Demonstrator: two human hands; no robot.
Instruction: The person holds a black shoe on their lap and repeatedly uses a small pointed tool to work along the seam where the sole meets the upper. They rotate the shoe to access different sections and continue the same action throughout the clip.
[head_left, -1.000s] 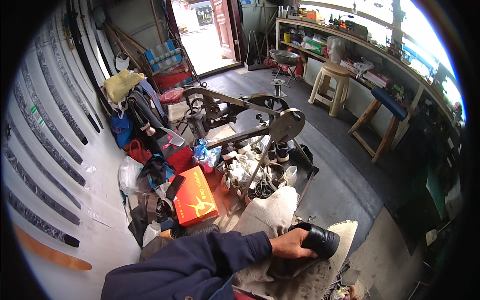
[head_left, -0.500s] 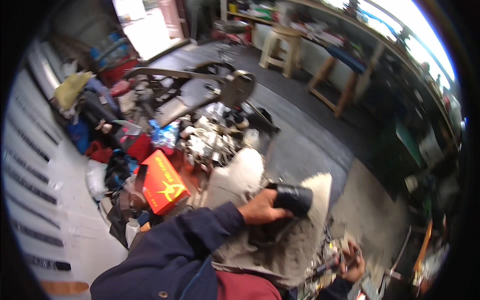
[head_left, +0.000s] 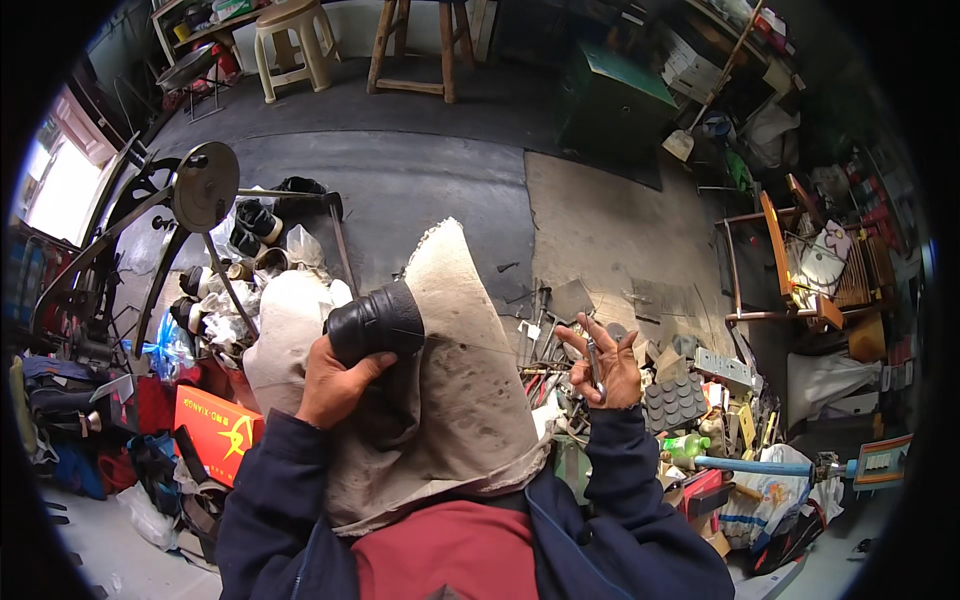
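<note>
My left hand [head_left: 338, 385] grips a black leather shoe [head_left: 378, 322] over a stained beige cloth [head_left: 440, 430] draped across my lap. Its fingers are mostly hidden behind the shoe. My right hand [head_left: 608, 372] is raised to the right of the cloth, holding a slim metal tool [head_left: 598, 362] between partly spread fingers. A thin, faint thread appears to run from the shoe toward that hand. Below and around my right hand lies a jumble of metal tools and small parts [head_left: 700, 375].
A cast-metal patching machine [head_left: 205, 187] stands at the left, beside bagged shoes and a red box [head_left: 215, 430]. Plastic [head_left: 287, 35] and wooden [head_left: 400, 45] stools, a green cabinet [head_left: 615, 100] and a wooden chair [head_left: 775, 255] stand beyond. A blue-handled pole [head_left: 755, 466] lies lower right.
The view has swung right and down. My right hand has come into view and risen with a tool in it. My left hand still holds the shoe, now more upright in the picture.
</note>
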